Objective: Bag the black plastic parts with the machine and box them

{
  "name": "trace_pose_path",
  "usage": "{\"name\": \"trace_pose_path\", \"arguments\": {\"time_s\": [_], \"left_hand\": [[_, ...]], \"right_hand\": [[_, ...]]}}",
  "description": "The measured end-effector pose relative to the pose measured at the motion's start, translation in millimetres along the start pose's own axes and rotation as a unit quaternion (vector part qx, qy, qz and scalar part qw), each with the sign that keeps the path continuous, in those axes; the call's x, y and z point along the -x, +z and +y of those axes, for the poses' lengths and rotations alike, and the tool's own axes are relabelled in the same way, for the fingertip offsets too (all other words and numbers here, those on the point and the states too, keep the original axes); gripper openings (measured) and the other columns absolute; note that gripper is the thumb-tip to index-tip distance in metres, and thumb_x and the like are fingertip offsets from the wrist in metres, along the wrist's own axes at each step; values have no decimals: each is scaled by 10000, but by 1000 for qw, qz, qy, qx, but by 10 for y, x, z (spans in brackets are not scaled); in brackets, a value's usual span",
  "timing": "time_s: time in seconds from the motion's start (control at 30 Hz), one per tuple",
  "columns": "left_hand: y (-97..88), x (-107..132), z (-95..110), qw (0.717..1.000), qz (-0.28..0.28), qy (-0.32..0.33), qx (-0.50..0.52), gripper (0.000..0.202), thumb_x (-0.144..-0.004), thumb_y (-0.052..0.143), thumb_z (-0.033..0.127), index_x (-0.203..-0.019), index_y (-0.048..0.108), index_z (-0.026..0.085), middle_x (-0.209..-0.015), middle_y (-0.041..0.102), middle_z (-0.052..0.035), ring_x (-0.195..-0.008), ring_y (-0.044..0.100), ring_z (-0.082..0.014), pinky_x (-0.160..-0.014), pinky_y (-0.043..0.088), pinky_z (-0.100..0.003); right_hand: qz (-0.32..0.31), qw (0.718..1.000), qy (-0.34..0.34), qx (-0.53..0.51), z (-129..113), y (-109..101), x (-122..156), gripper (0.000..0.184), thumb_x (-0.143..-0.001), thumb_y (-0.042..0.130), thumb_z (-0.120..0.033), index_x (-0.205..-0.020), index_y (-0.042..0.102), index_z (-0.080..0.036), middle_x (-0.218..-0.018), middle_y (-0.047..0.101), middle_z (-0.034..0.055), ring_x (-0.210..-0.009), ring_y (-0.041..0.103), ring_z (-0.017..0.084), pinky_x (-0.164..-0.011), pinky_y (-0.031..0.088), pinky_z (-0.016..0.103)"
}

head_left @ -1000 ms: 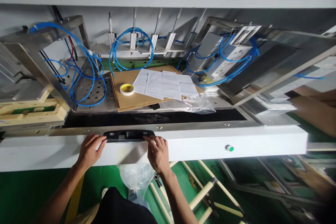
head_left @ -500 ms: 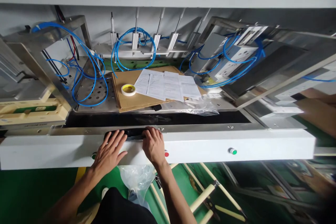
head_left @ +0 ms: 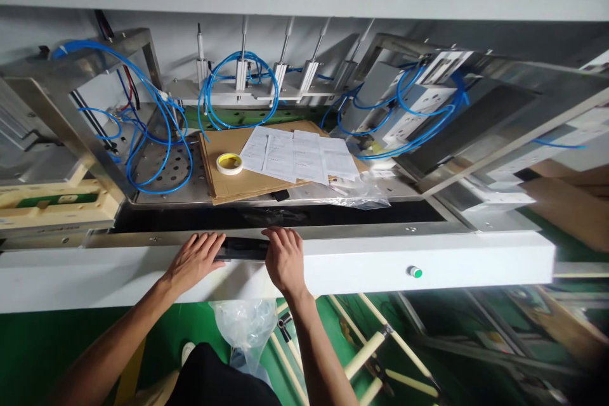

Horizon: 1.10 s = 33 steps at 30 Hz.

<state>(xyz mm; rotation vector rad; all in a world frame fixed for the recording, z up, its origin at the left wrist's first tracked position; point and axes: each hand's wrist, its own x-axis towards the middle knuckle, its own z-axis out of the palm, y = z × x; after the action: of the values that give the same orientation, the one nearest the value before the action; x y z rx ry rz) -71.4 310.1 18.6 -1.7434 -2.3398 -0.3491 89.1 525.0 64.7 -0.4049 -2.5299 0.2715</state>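
A long black part (head_left: 242,248) lies on the top edge of the machine's white front rail (head_left: 451,260). My left hand (head_left: 194,259) rests flat over its left end, fingers stretched out and close together. My right hand (head_left: 284,258) lies over its right end, fingers extended and pressing down. Only the middle of the black part shows between the two hands. Neither hand grips it.
Behind the rail, a cardboard sheet (head_left: 223,177) carries a tape roll (head_left: 229,163) and printed papers (head_left: 299,153). Blue air hoses (head_left: 157,133) loop over a perforated plate. A green button (head_left: 415,272) sits on the rail. A plastic bag (head_left: 245,323) hangs below.
Both hands moved from the front face of the rail up onto the black part. The left hand slid up and closed its spread fingers together. The red button is now covered.
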Motion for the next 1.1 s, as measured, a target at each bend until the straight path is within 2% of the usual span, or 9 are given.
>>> {"name": "trace_pose_path", "arguments": {"time_s": [0.13,0.27,0.4,0.53,0.67,0.77,0.87,0.97,1.1], "left_hand": [[-153,12,25,999,-22,6,42,528,-1042,634,444,-1480,538,167,-1337,683,-158,-1184,654,-319,-1042,505,-462],[-307,-20,43,996,-27,2,89,418,-1011,680,366,-1375,585,183,-1360,658,-137,-1243,628,-304,-1043,524,-439],[-418,-103,19,994,-35,15,102,377,-1004,683,384,-1316,605,186,-1297,683,-123,-1215,641,-308,-1023,543,-448],[-487,-125,45,996,47,20,69,564,-1008,674,445,-1453,505,142,-1362,667,-160,-1221,632,-332,-1050,519,-487],[-473,-52,144,995,99,11,30,252,-1073,562,275,-1314,601,215,-1200,729,-91,-1117,671,-283,-1031,500,-462],[-377,-21,147,995,99,8,19,259,-1070,576,284,-1320,611,228,-1264,718,-98,-1135,671,-291,-1005,517,-451],[-260,-51,56,997,63,8,44,477,-961,759,361,-1371,577,200,-1336,687,-123,-1170,658,-326,-991,554,-457],[-186,-96,-44,997,12,8,77,591,-848,861,278,-1358,567,226,-1329,685,-106,-1157,665,-324,-972,575,-451],[-192,-96,-77,994,-2,-5,110,567,-815,844,181,-1302,556,209,-1238,708,-102,-1104,684,-305,-958,581,-439]], "right_hand": [[13,997,-69,-6,-209,-63,236,344,-1004,614,-224,-1345,656,-214,-1190,717,106,-1163,577,280,-1071,376,455],[-37,987,-157,10,-347,39,315,343,-994,594,-104,-1316,676,-190,-1161,728,112,-1081,592,252,-1007,395,416],[-101,986,-130,7,-367,61,175,320,-964,538,-66,-1224,689,-178,-1064,721,97,-965,575,250,-895,409,386],[-122,988,-96,9,-396,47,-1,291,-875,538,-83,-1127,663,-158,-933,691,90,-881,555,253,-850,402,392],[-130,989,-65,16,-407,125,-160,165,-860,566,-140,-1011,624,-174,-881,681,75,-825,544,238,-832,407,388],[-134,990,-42,28,-387,228,-270,99,-893,567,-173,-966,632,-188,-907,691,86,-846,555,243,-803,425,385],[-137,990,-27,36,-365,326,-332,96,-925,568,-205,-936,662,-194,-1034,709,120,-944,581,261,-765,453,378],[-138,989,-32,38,-351,371,-315,161,-937,595,-263,-1014,704,-174,-1132,722,139,-1124,584,303,-978,479,443],[-103,994,-25,13,-328,286,-159,422,-952,623,-325,-1331,651,-142,-1406,651,163,-1395,471,348,-1273,223,594]]}}
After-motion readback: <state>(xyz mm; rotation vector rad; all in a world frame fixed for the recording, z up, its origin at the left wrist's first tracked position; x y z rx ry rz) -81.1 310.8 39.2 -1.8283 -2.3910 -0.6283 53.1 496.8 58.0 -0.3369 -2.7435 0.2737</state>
